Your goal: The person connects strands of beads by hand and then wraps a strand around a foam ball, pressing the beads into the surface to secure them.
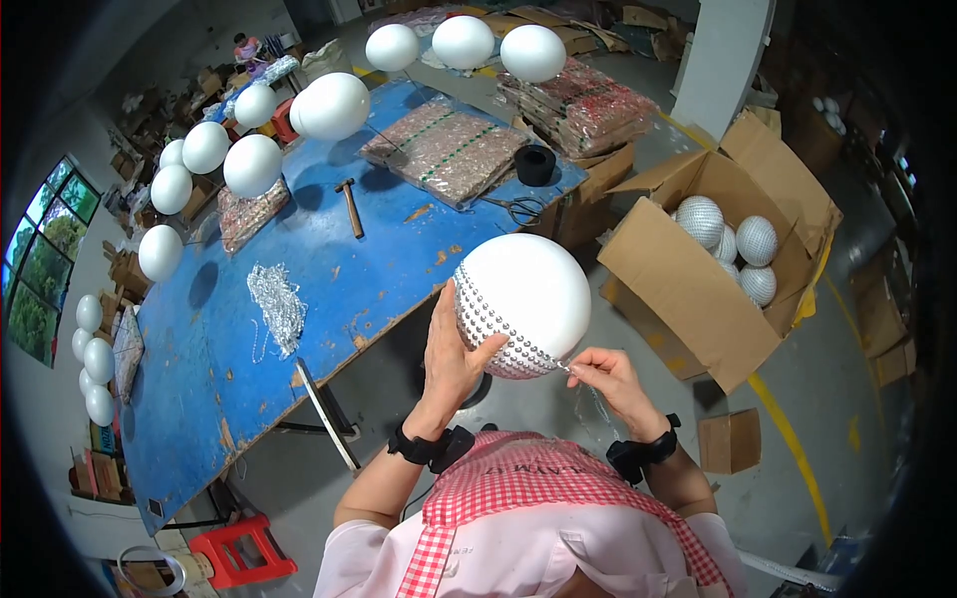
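Note:
A large white ball (530, 289) is in front of me, its lower left part wrapped in rows of small silver beads (498, 335). My left hand (454, 351) supports it from the left, with the thumb on the beaded rows and the fingers along the side. At the ball's lower right edge, my right hand (610, 381) pinches the silver bead string between thumb and fingertips. A thin length of the string (588, 404) dangles below that hand. On the blue table lies a pile of silver bead strands (277, 302).
The blue table (329, 269) carries a hammer (349, 207), scissors (523, 209), black tape (535, 164) and wrapped packs (444, 149). Several white balls (253, 165) stand around its edges. An open carton (688, 279) at right holds silver-covered balls (758, 241). A red stool (242, 551) stands lower left.

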The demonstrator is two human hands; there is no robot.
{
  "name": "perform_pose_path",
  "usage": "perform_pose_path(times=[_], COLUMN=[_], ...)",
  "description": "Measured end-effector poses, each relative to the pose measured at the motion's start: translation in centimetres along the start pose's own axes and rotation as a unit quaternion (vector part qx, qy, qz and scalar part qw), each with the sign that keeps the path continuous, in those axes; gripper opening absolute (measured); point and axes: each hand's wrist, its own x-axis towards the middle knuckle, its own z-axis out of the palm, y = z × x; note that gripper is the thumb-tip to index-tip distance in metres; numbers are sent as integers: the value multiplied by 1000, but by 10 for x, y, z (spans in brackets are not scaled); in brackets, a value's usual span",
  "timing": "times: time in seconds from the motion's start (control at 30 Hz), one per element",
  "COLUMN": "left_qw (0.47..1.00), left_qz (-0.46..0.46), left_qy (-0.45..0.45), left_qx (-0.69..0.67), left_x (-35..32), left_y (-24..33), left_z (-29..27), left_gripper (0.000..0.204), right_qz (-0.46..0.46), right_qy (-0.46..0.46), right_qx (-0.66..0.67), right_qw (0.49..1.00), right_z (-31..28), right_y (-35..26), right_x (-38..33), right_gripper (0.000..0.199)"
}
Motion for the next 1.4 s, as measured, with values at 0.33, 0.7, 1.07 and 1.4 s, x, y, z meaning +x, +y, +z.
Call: perform_pose_path(times=[0.33, 0.7, 1.07, 1.4], left_qw=[996, 996, 999, 985], left_qz=[-47, -64, -41, -98], left_qy=[43, 31, -10, -11], left_qx=[-57, -48, 9, -144], left_x=[0, 5, 5, 3], left_y=[0, -6, -2, -3], left_z=[2, -2, -3, -1], left_gripper=[91, 74, 92, 93], right_qz=[-57, 6, -43, 22], right_qy=[13, 27, -107, 19], right_qx=[-113, -138, -105, -232], right_qw=[992, 990, 988, 972], right_z=[5, -9, 1, -10], right_y=[2, 21, -7, 28], right_x=[-4, 3, -10, 6], right_gripper=[10, 13, 14, 16])
